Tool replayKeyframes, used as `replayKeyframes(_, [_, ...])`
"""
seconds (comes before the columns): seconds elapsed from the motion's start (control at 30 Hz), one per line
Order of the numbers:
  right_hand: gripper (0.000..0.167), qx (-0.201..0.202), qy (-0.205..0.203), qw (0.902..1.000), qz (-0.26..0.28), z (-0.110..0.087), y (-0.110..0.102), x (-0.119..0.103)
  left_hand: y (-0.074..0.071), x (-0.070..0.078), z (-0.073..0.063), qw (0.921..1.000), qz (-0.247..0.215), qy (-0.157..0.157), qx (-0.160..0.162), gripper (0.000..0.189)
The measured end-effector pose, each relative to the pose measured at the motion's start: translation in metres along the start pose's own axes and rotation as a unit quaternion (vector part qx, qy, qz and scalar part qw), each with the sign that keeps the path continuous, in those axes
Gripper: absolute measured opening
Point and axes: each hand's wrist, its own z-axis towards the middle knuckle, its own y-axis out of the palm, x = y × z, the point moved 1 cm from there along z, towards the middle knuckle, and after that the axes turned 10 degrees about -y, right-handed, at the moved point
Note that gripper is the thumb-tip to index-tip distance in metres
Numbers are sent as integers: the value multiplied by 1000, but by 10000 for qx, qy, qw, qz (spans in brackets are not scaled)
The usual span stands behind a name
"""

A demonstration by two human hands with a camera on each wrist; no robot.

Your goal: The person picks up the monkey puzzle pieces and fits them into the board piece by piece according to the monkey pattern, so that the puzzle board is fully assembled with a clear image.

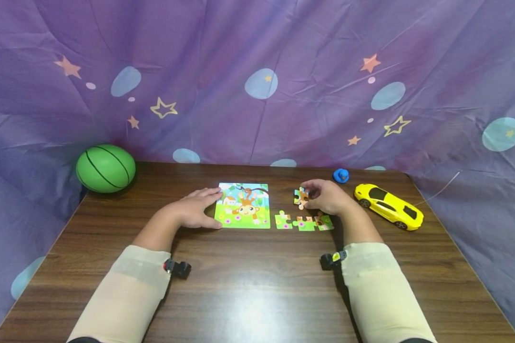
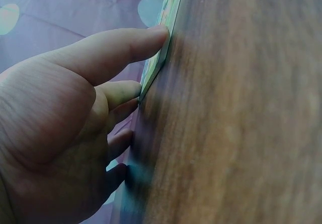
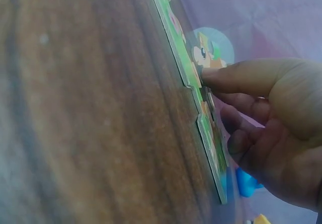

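Note:
A square monkey picture board [image 1: 242,209] lies flat on the table. My left hand [image 1: 193,208] rests at its left side, fingers spread and fairly straight; in the left wrist view the thumb [image 2: 146,44] touches the board's edge. Between the thumb and fingers of my right hand [image 1: 328,196] is a pinched jigsaw piece [image 1: 301,198], raised at a tilt in the right wrist view. Just nearer to me lie a green jigsaw piece [image 1: 283,222] with a flower and two more pieces [image 1: 305,225] side by side; whether those two interlock I cannot tell.
At the far left of the brown wooden table [image 1: 223,271] sits a green ball [image 1: 106,169]. A small blue rubber duck [image 1: 341,176] stands beyond my right hand, and a yellow toy car [image 1: 388,206] is to its right. Purple patterned cloth [image 1: 223,57] hangs behind the table.

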Motion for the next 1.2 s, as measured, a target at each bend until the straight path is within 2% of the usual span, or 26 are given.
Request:
replayKeyframes(0.17, [54,188,-14,9998,-55,0,0,-3,0,1,-1,10000,0,-3,-2,104])
replayKeyframes(0.4, [34,465,-117,9989,1,1,2,-15,-1,2,-1,10000,9,19,13,103])
replayKeyframes(0.57, [29,629,-323,9968,386,4,8,-33,-1,2,-1,10000,0,1,27,103])
replayKeyframes(0.77, [31,417,-582,9938,847,11,26,-62,0,2,-1,10000,2,15,24,104])
replayKeyframes(0.9, [30,247,-665,9930,941,19,40,-79,0,2,-2,10000,11,-10,-7,103])
replayKeyframes(1.2, [29,-35,-724,9907,1154,36,62,-102,0,2,-1,10000,-54,-50,-39,103])
